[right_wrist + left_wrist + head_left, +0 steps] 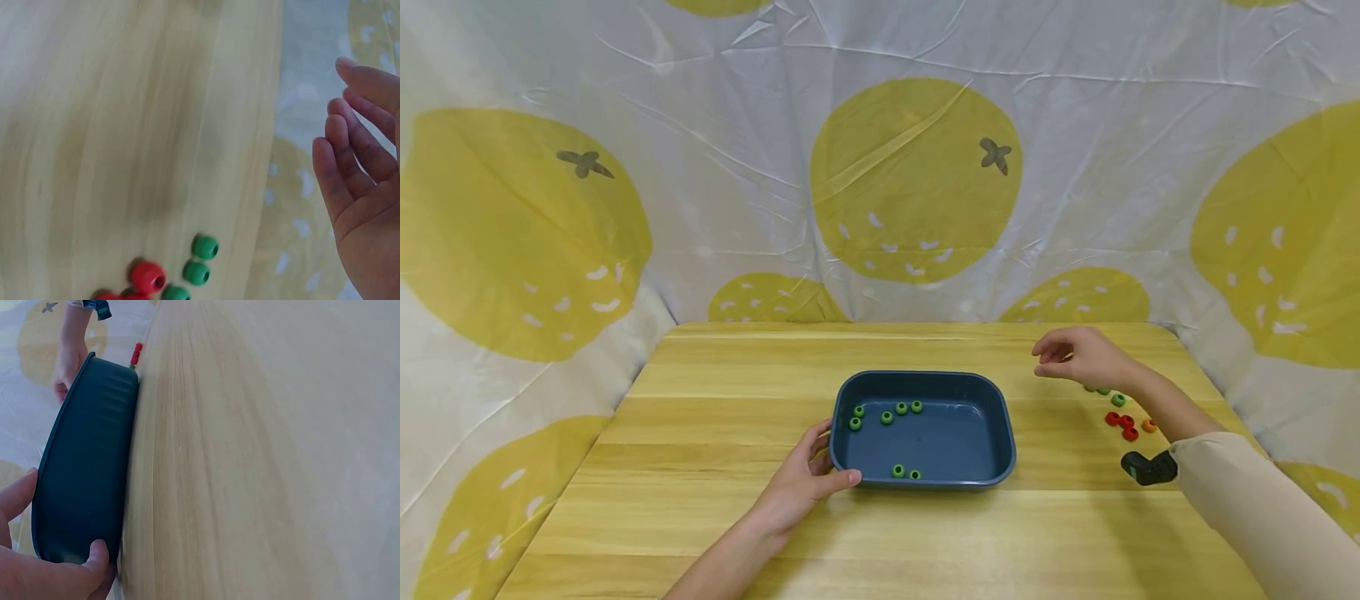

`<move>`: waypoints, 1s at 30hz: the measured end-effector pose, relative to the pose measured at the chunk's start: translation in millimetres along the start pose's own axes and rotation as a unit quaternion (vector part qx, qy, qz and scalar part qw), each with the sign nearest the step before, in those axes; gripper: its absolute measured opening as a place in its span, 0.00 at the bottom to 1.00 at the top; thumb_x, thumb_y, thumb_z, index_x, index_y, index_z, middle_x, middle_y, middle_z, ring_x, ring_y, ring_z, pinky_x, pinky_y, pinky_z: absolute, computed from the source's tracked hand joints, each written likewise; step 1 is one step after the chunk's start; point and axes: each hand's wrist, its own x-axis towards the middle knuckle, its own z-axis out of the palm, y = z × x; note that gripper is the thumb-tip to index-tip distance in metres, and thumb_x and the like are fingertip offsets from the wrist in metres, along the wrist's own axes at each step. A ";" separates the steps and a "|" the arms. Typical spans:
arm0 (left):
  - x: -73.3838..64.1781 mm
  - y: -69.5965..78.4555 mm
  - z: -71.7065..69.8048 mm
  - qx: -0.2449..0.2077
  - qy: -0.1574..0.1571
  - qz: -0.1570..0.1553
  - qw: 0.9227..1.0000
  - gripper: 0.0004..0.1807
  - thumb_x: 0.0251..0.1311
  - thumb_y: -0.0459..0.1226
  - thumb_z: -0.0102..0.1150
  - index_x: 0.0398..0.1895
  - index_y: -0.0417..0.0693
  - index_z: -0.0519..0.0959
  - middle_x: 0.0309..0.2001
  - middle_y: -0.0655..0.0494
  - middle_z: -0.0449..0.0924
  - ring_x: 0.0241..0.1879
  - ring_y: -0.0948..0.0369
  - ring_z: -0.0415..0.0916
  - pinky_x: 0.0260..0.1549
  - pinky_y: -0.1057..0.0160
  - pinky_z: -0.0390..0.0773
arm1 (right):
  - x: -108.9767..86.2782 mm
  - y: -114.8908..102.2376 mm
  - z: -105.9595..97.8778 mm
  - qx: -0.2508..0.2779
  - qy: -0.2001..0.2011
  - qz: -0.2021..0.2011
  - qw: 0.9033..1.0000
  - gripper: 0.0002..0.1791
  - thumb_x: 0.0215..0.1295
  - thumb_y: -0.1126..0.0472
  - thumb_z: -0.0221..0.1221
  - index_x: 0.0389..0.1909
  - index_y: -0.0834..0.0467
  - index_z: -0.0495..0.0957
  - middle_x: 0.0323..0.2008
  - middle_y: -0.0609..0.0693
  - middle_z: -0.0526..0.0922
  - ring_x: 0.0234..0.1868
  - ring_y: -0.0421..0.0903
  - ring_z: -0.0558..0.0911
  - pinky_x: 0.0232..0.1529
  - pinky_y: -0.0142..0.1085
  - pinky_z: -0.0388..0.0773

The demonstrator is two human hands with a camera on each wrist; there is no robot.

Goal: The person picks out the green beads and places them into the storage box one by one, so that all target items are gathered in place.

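A dark blue plastic tray with rounded corners sits on the wooden table, several green beads lying in it along its left part and front edge. My left hand holds the tray by its left front corner, thumb and fingers on either side of the wall. To the right of the tray, my right hand hovers over the table with loosely bent fingers. The right wrist view shows nothing between those fingers. Red beads and green beads lie on the table nearby.
An orange bead lies just right of the red ones. A black device sits at the right sleeve's cuff. Behind the wooden table hangs a white cloth printed with big yellow fruit.
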 end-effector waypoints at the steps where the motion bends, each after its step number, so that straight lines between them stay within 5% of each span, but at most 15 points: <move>1: 0.0 0.2 0.1 0.000 0.000 0.000 1.000 0.48 0.58 0.29 0.75 0.79 0.47 0.58 0.74 0.39 0.63 0.72 0.42 0.64 0.62 0.48 0.72 | -2.2 3.7 -1.3 -0.002 0.002 0.005 1.000 0.13 0.66 0.61 0.71 0.46 0.63 0.84 0.34 0.46 0.84 0.37 0.46 0.83 0.39 0.36 0.81; 13: 0.0 2.9 1.8 -0.005 -0.003 -0.004 1.000 0.48 0.59 0.29 0.74 0.79 0.47 0.58 0.73 0.39 0.63 0.70 0.43 0.66 0.58 0.53 0.74 | -26.9 40.2 -19.1 -0.013 0.005 0.077 0.997 0.19 0.69 0.59 0.69 0.53 0.68 0.81 0.37 0.49 0.83 0.36 0.47 0.81 0.36 0.37 0.79; 30: 0.0 2.9 1.4 0.008 -0.001 0.002 1.000 0.48 0.58 0.30 0.75 0.79 0.47 0.59 0.73 0.39 0.63 0.70 0.42 0.66 0.61 0.50 0.72 | -66.1 86.8 -35.8 -0.046 0.012 0.085 0.995 0.15 0.66 0.63 0.70 0.47 0.71 0.85 0.34 0.47 0.85 0.33 0.40 0.81 0.35 0.34 0.79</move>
